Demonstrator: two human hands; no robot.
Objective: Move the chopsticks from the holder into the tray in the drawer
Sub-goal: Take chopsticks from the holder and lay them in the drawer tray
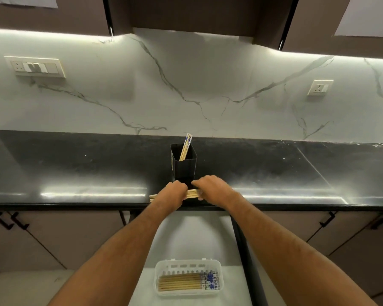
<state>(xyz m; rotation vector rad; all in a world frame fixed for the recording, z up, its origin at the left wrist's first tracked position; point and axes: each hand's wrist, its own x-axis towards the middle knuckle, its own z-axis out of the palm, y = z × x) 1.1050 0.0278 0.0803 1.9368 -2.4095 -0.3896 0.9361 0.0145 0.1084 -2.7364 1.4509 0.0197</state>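
Note:
A black square holder point(184, 166) stands on the dark counter with a few chopsticks point(185, 146) leaning inside. In front of it, my left hand point(171, 194) and my right hand point(210, 188) both grip a horizontal bundle of bamboo chopsticks point(191, 193) at the counter's front edge; its ends poke out left of my left hand. Below, the open drawer holds a clear plastic tray point(187, 262) with several chopsticks point(181, 282) lying flat, their blue patterned tops to the right.
The black counter point(75, 168) runs the full width with a marble backsplash behind. Cabinet doors with black handles point(7, 220) flank the white-lined drawer point(197, 235). A dark drawer side point(241, 250) runs along the right.

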